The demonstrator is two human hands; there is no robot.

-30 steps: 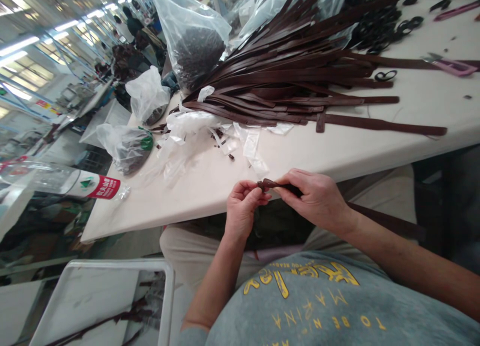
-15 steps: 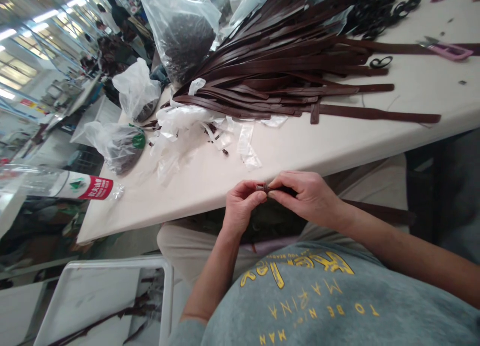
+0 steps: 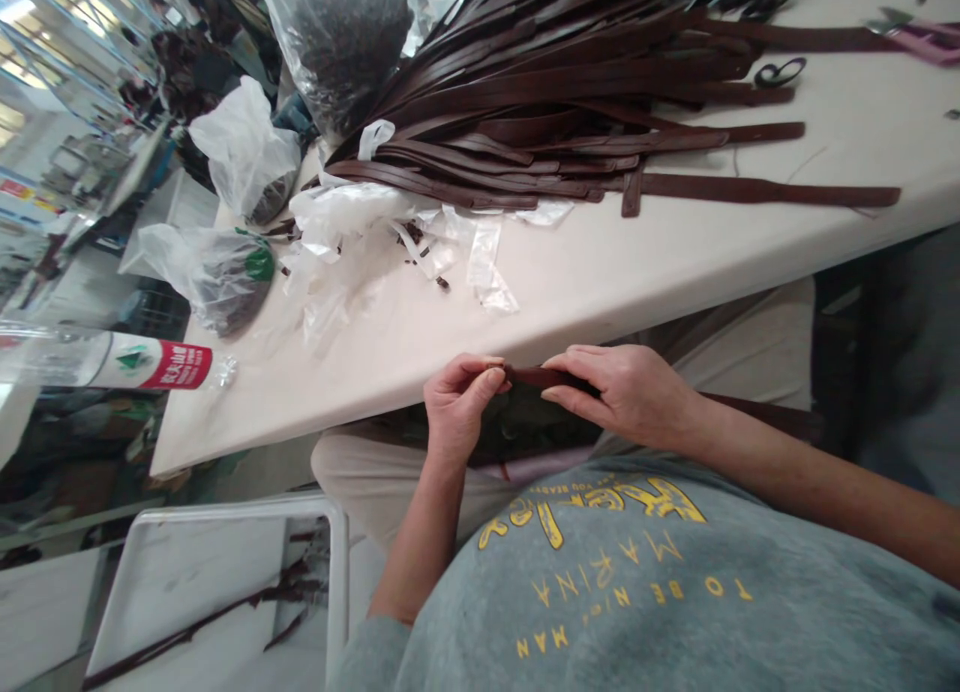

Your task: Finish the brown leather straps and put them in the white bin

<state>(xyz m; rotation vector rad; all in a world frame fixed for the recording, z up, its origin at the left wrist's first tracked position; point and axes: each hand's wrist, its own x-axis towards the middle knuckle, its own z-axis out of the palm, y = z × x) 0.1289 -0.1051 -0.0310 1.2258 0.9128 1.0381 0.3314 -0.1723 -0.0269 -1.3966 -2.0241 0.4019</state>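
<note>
A dark brown leather strap (image 3: 531, 375) is held in front of my lap, just off the table's near edge. My left hand (image 3: 455, 402) pinches its end between thumb and fingertips; a small brown piece there is mostly hidden by the fingers. Further along the same strap, my right hand (image 3: 637, 387) is closed around it, and the strap's tail appears beyond the right wrist. A large fan of similar brown straps (image 3: 517, 132) lies across the table, with one short piece crosswise near its front.
Plastic bags (image 3: 202, 272) of small dark parts and crumpled clear plastic (image 3: 345, 222) cover the table's left side. A water bottle (image 3: 172, 362) lies beyond the left edge. Pink-handled snips (image 3: 930, 42) are at far right. A white-rimmed bin (image 3: 337, 562) holding strap scraps stands below.
My hands have moved apart: the left shifted leftward with the strap's end, and more strap now shows between them. The view has shifted, so the table things sit slightly higher and further left.
</note>
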